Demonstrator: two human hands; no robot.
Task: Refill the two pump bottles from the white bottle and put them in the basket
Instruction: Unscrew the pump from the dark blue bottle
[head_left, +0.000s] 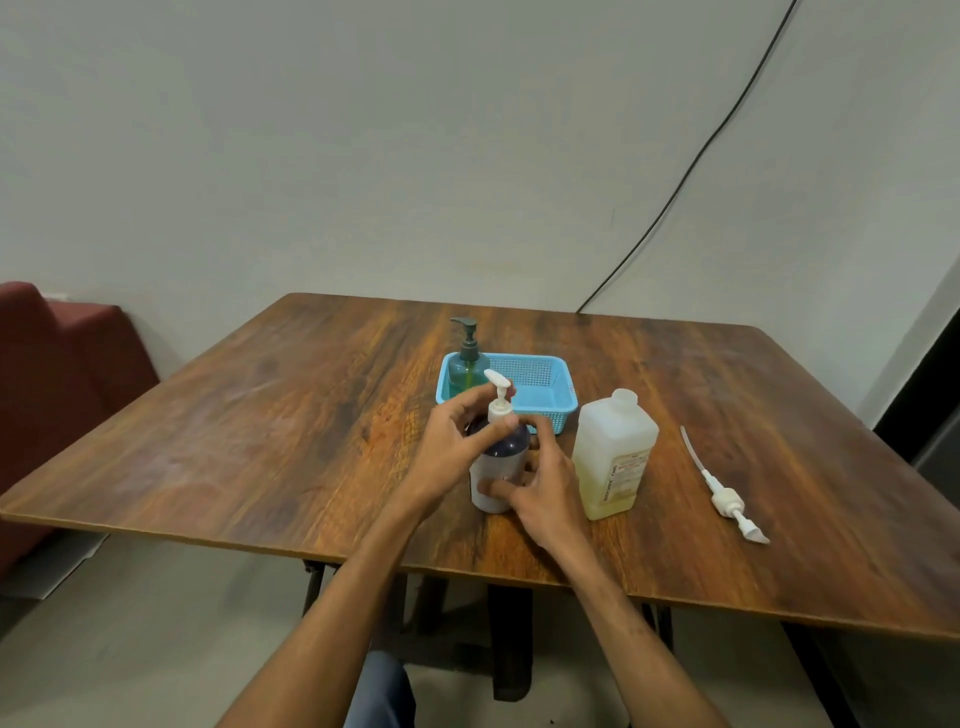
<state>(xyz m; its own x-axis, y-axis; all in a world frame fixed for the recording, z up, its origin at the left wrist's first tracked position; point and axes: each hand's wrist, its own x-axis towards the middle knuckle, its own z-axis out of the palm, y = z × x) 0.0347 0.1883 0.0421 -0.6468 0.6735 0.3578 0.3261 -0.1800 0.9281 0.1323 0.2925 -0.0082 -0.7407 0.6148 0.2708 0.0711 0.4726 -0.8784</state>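
The near pump bottle (503, 448), dark at the shoulder and pale lower down, stands upright on the counter (260, 415), a little in from the front edge and just in front of the basket. Both hands are on it. The left hand (451, 448) curls its fingers round the collar of the white pump, and the right hand (545, 486) wraps the lower body, fingertips (491, 487) across the label.

Just behind, the blue basket (551, 385) sits near the counter's middle. The green pump bottle (467, 370) stands upright in its left end, and the rest of its floor shows bare mesh.

Just right of the right hand stands the white bottle (615, 457), uncapped, with yellowish liquid in its lower part. Whether the hand touches it cannot be told. Further right a loose pump (728, 503) with its dip tube lies flat, well in from the right edge.

The left half of the counter is bare wood out to its edge, and bare wood runs behind the basket to the far edge at the wall (363, 156). A black cable (701, 150) runs down the wall to the far right corner. A red seat (57, 364) sits beyond the left edge.
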